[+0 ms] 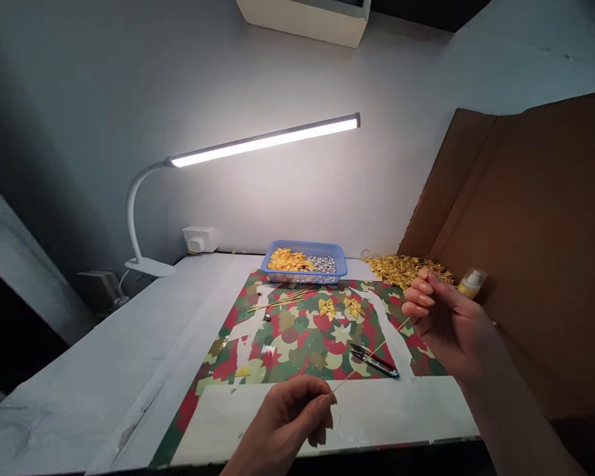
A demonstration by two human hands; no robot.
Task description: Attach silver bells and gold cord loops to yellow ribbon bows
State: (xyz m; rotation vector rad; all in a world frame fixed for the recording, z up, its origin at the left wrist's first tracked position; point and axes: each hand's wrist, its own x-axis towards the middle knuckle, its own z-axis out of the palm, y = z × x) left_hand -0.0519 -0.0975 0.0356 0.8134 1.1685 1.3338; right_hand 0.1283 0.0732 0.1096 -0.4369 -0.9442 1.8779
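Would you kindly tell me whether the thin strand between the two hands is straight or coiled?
Straight: the thin strand runs in one line from the left hand to the right hand, no loops showing.

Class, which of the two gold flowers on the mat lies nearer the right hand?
The right flower: the left flower lies farther from the right hand, closer to the loose wires.

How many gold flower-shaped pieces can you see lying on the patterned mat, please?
2. One gold flower-shaped piece lies on the patterned mat, nearer than the blue basket; the other lies just to its right. The right hand may hide more.
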